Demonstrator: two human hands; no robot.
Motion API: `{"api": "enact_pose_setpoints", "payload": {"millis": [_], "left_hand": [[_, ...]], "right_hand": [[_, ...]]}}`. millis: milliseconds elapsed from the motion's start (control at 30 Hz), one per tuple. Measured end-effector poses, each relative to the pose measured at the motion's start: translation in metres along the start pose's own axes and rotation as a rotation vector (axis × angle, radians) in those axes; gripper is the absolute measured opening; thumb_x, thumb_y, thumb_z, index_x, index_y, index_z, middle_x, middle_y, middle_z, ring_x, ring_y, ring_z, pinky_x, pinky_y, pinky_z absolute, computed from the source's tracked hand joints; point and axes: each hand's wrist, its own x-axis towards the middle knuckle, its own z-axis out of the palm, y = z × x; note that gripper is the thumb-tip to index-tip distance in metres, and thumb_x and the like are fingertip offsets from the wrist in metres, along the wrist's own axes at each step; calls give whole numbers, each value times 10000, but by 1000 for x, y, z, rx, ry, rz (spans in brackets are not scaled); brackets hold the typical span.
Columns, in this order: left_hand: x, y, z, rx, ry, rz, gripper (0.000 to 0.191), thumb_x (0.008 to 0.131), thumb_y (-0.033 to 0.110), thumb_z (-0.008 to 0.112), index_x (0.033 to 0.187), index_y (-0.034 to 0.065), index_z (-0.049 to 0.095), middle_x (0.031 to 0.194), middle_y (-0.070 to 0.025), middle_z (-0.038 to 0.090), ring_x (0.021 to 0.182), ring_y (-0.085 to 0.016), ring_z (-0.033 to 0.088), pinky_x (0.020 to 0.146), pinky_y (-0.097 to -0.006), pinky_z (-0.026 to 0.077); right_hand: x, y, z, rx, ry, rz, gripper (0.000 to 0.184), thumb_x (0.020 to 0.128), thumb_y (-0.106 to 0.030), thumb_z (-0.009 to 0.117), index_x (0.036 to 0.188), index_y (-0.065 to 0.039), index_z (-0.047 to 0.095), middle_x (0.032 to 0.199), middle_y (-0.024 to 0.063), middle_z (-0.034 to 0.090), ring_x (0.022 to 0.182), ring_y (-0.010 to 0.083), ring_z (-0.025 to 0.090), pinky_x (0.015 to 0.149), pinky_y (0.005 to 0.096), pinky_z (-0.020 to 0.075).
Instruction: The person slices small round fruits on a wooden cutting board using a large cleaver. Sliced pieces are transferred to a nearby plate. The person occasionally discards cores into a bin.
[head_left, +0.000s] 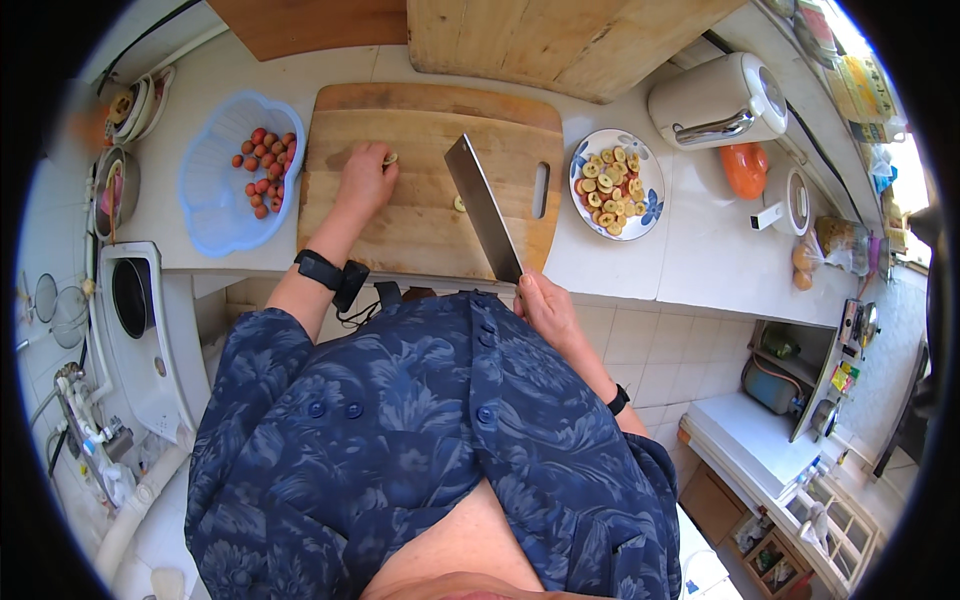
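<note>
My left hand (367, 178) rests on the left part of a wooden cutting board (420, 240). Between its thumb and fingers is a pale piece of cut fruit (390, 159). My right hand (551, 309) grips the handle of a Chinese cleaver (484, 210) at the board's front edge. The broad blade slants up and left over the board. A round fruit slice (459, 203) lies on the wood, just left of the blade. To the right of the board, a blue-flowered white plate (651, 166) bears many fruit slices (609, 187) with red skin and pale flesh.
Left of the board stands a light-blue plastic basin (206, 187) with small whole red fruits (264, 161). An electric hot-water pot (712, 101), an orange object (744, 171) and a white lidded vessel (789, 201) stand at right. A sink (161, 337) is at far left.
</note>
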Motion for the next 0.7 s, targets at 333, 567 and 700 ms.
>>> {"api": "enact_pose_setpoints", "payload": {"millis": [333, 567, 700], "left_hand": [[-12, -2, -27, -1148, -231, -682, 116, 964, 64, 604, 1062, 39, 661, 968, -16, 668, 769, -101, 636, 711, -233, 537], [-23, 11, -48, -1545, -237, -637, 127, 983, 59, 596, 1106, 94, 586, 944, -9, 633, 794, -91, 608, 672, -226, 518], [-27, 4, -51, -1528, -232, -641, 113, 976, 67, 594, 1072, 122, 572, 883, 8, 598, 736, -78, 560, 621, -225, 485]], "right_hand": [[-6, 7, 5, 1, 59, -85, 399, 1089, -345, 424, 1164, -21, 644, 653, -8, 549, 581, 70, 496, 547, 251, 433], [-8, -6, 13, -31, 91, -45, 385, 1086, -333, 436, 1154, -19, 648, 666, -16, 535, 600, 68, 504, 544, 247, 427], [-9, -13, 20, -10, 86, -39, 372, 1085, -323, 448, 1137, -15, 649, 675, -22, 521, 612, 65, 506, 544, 239, 419]]}}
